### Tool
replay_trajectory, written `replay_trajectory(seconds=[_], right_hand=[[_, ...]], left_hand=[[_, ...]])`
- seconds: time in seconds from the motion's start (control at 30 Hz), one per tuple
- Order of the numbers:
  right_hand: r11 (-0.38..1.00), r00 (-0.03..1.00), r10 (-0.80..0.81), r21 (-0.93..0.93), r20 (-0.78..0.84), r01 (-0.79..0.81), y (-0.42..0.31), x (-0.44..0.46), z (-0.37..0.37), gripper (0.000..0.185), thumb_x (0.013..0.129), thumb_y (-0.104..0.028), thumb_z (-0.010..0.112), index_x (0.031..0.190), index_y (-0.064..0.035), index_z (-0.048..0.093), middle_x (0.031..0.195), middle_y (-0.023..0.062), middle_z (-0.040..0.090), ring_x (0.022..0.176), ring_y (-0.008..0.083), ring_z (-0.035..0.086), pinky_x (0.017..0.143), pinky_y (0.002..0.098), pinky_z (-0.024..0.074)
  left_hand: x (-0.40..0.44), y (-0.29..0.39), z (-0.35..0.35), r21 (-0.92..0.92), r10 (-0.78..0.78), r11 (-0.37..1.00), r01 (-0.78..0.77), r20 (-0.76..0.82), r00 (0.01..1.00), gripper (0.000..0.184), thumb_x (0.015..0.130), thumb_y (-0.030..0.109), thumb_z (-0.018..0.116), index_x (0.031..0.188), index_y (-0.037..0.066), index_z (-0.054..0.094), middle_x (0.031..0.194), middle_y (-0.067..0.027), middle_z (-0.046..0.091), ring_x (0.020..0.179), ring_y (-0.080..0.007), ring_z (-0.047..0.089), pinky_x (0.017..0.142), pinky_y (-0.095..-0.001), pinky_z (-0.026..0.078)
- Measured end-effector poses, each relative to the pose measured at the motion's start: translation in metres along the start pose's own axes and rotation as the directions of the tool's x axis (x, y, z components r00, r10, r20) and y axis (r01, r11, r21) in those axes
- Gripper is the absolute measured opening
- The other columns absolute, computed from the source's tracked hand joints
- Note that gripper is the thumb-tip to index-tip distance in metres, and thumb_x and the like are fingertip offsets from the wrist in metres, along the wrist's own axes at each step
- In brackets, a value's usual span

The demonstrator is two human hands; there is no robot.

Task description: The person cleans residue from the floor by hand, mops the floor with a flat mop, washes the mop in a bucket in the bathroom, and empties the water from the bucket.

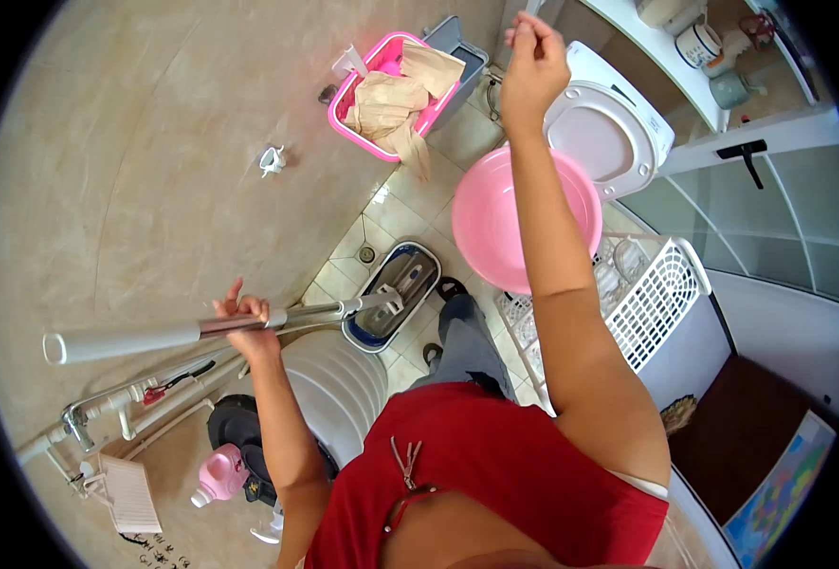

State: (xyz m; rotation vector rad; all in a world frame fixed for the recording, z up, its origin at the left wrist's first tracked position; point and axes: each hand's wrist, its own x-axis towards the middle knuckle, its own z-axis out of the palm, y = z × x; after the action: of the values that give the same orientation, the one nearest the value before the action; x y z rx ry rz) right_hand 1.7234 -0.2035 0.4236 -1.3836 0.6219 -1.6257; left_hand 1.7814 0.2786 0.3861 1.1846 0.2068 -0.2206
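My left hand (pixel 246 321) is closed around the pole of a flat mop (pixel 140 341), index finger lifted off it. The mop's thick light-grey grip points left, and its lower end reaches into a narrow bucket (pixel 355 327) with a dark blue inside, standing on the tiles. My right hand (pixel 540 66) is raised at the top of the view with its fingers closed together. A pale strip shows by its fingertips; whether the hand holds it I cannot make out. Below that hand, a pink basin (pixel 481 223) lies partly behind my forearm.
A toilet (pixel 601 133) with its lid up stands beyond the basin. Cloths hang over a pink-rimmed bin (pixel 382 147) by the wall. A white rack (pixel 661 303) is on the right; pipes with a tap (pixel 76 427) and a pink bottle (pixel 218 474) are lower left.
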Motion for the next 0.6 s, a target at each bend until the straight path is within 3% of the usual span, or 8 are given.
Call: replay_trajectory(seconds=[0.1,0.17,0.27,0.3,0.37,0.4,0.5,0.6], right_hand=[[0.938,0.977,-0.170,-0.285,0.126,0.199,0.066,0.039,0.017,0.021,0.092,-0.015,0.055,0.098,0.0015,0.067,0.089,0.0112,0.065,0.078,0.0221,0.063,0.074,0.0304,0.0495],[0.661,0.862,-0.402,-0.553,0.309,0.507,0.247,0.053,0.040,0.026,0.092,-0.022,0.055,0.095,0.0015,0.067,0.088,0.0135,0.065,0.079,0.0254,0.063,0.074,0.0317,0.0493],[0.850,0.904,-0.214,-0.386,0.370,0.359,0.342,0.062,0.044,0.036,0.092,-0.033,0.058,0.098,0.0020,0.066,0.089,0.0147,0.064,0.084,0.0269,0.061,0.076,0.0372,0.0467],[0.922,0.903,-0.039,-0.332,0.428,0.197,0.333,0.065,0.038,0.041,0.093,-0.035,0.054,0.110,0.0022,0.060,0.105,0.0164,0.058,0.101,0.0270,0.054,0.089,0.0361,0.0395],[0.950,0.783,0.289,-0.263,0.551,-0.166,0.286,0.077,0.026,0.056,0.097,-0.039,0.046,0.133,0.0027,0.048,0.138,0.0197,0.048,0.133,0.0272,0.040,0.113,0.0338,0.0251],[0.945,0.756,0.309,-0.279,0.577,-0.174,0.271,0.078,0.024,0.055,0.097,-0.038,0.045,0.133,0.0039,0.047,0.138,0.0187,0.048,0.132,0.0269,0.042,0.112,0.0339,0.0275],[0.933,0.830,0.315,-0.309,0.460,-0.183,0.230,0.066,0.024,0.050,0.097,-0.035,0.048,0.129,0.0031,0.051,0.135,0.0186,0.051,0.128,0.0281,0.046,0.108,0.0356,0.0325],[0.900,0.923,0.112,-0.432,0.368,0.063,0.126,0.028,0.040,0.044,0.094,-0.027,0.054,0.127,0.0020,0.053,0.126,0.0167,0.057,0.117,0.0261,0.053,0.102,0.0341,0.0388]], left_hand=[[0.006,0.004,-0.013,0.016,0.059,0.998,-0.058,-0.039,0.998,0.056,0.098,0.050,0.037,0.112,0.000,0.058,0.053,-0.0033,0.040,0.046,-0.0126,0.032,0.049,-0.0265,0.032],[0.008,0.008,-0.019,0.014,0.081,0.997,-0.080,-0.063,0.995,0.056,0.099,0.050,0.037,0.112,0.000,0.058,0.053,-0.0033,0.040,0.046,-0.0127,0.032,0.049,-0.0265,0.032],[0.016,0.012,-0.029,0.013,0.091,0.996,-0.091,-0.061,0.994,0.056,0.099,0.050,0.036,0.113,0.000,0.056,0.053,-0.0028,0.041,0.045,-0.0127,0.033,0.052,-0.0273,0.035],[0.016,0.013,-0.034,0.020,0.091,0.996,-0.090,-0.060,0.994,0.056,0.099,0.050,0.036,0.114,0.000,0.056,0.053,-0.0027,0.041,0.045,-0.0127,0.033,0.053,-0.0276,0.036],[0.014,0.016,-0.039,0.011,0.085,0.996,-0.085,-0.047,0.995,0.056,0.099,0.050,0.036,0.115,0.001,0.056,0.054,-0.0024,0.042,0.044,-0.0127,0.033,0.057,-0.0287,0.038],[0.014,0.017,-0.041,0.007,0.086,0.996,-0.086,-0.045,0.995,0.056,0.099,0.050,0.036,0.115,0.001,0.056,0.055,-0.0024,0.042,0.044,-0.0127,0.033,0.058,-0.0289,0.038],[0.012,0.018,-0.045,-0.029,0.080,0.996,-0.080,-0.023,0.997,0.055,0.099,0.049,0.035,0.115,0.001,0.057,0.054,-0.0023,0.040,0.044,-0.0127,0.032,0.056,-0.0279,0.036],[0.012,0.014,-0.051,-0.033,0.077,0.996,-0.079,-0.068,0.995,0.055,0.099,0.048,0.036,0.116,0.000,0.057,0.055,-0.0014,0.037,0.047,-0.0126,0.033,0.053,-0.0265,0.035]])
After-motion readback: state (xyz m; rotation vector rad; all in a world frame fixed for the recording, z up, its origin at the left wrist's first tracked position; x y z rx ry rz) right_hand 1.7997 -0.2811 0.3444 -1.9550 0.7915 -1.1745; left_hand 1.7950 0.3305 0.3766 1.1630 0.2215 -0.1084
